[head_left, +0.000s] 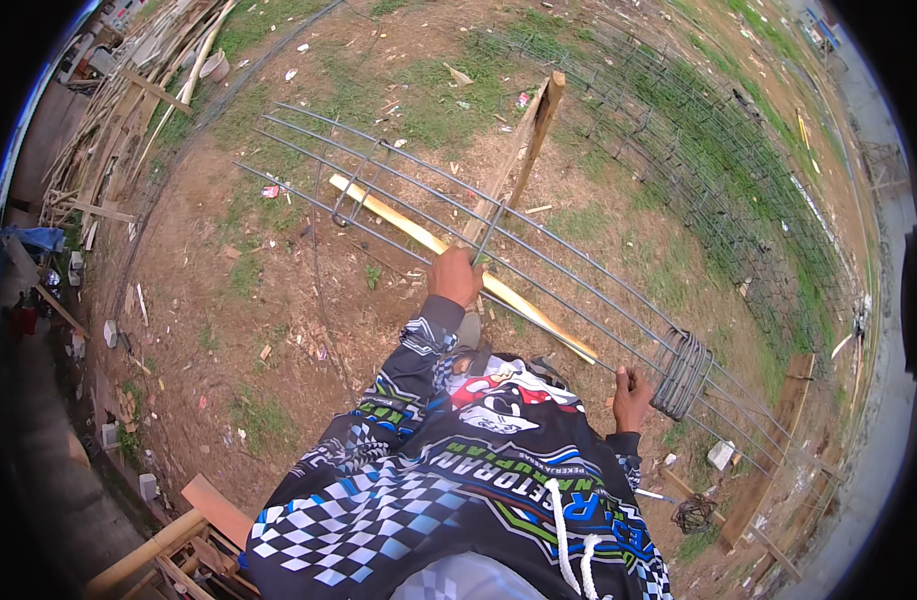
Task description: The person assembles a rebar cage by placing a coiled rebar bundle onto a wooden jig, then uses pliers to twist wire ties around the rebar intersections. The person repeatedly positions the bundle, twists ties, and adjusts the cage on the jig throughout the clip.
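Steadily, left hand (pixel 456 277) is clasping thin grey rectangular steel stirrup (pixel 489 232) at its near end; right hand (pixel 633 398), closure unclear, is touching long grey steel bars (pixel 328 123) beside bundled stirrups (pixel 684 370). Keeping stirrup square seems wise.

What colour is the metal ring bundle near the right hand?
The bundle is dark grey, clearest in the head view.

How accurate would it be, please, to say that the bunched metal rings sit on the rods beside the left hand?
Not quite accurate: the head view shows the bunched metal rings on the rods beside the right hand, not the left hand.
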`<state>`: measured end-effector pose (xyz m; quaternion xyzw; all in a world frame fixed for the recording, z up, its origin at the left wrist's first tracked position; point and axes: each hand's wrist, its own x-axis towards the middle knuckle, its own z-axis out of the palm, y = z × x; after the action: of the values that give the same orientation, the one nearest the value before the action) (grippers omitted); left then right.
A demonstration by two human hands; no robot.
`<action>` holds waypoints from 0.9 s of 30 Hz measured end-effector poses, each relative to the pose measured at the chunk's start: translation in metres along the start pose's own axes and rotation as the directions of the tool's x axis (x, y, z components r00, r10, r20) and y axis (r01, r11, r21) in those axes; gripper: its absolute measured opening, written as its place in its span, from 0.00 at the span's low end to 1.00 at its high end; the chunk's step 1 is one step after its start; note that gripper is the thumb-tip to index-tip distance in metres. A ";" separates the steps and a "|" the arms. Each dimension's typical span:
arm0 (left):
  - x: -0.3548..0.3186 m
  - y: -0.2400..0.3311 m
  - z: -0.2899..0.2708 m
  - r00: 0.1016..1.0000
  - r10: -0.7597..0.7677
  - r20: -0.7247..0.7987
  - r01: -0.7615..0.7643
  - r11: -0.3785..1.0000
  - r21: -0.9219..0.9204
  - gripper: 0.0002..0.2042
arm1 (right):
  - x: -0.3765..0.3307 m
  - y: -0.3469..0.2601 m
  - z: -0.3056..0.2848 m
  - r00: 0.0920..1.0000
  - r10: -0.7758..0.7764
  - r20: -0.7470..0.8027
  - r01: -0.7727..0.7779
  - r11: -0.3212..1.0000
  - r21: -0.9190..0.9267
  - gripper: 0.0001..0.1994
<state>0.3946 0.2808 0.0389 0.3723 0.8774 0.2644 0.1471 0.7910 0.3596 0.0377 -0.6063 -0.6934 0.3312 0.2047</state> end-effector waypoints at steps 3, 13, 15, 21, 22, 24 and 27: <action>-0.004 -0.004 -0.007 0.998 -0.029 0.059 0.036 0.991 -0.129 0.11 | -0.014 0.025 0.011 0.996 0.089 0.027 -0.090 0.996 0.009 0.14; -0.011 -0.009 -0.014 0.964 -0.044 -0.261 0.032 0.998 -0.049 0.12 | -0.012 0.010 0.021 0.977 0.040 0.207 -0.030 0.998 -0.054 0.17; -0.017 -0.003 -0.024 0.955 -0.091 -0.282 0.060 0.991 -0.119 0.12 | -0.006 0.000 0.018 0.974 0.015 0.225 0.003 0.997 -0.082 0.17; -0.034 -0.025 -0.038 0.968 -0.076 -0.239 0.041 0.988 -0.150 0.13 | 0.006 -0.012 0.019 0.969 -0.003 0.245 0.011 0.999 -0.034 0.17; -0.037 -0.028 -0.037 0.979 -0.084 -0.187 0.056 0.987 -0.152 0.12 | 0.007 -0.010 0.019 0.967 -0.014 0.256 0.032 0.997 -0.067 0.17; -0.041 -0.027 -0.029 0.977 -0.053 -0.205 -0.008 0.958 -0.286 0.11 | 0.010 -0.008 0.019 0.961 -0.038 0.274 0.077 0.988 -0.133 0.18; -0.039 -0.029 -0.022 0.967 -0.032 -0.255 -0.067 0.926 -0.371 0.10 | 0.015 -0.016 0.020 0.961 -0.046 0.271 0.077 0.992 -0.104 0.18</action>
<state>0.3939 0.2271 0.0427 0.3075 0.8186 0.4749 0.0989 0.7631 0.3693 0.0335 -0.5446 -0.7510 0.3637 0.0844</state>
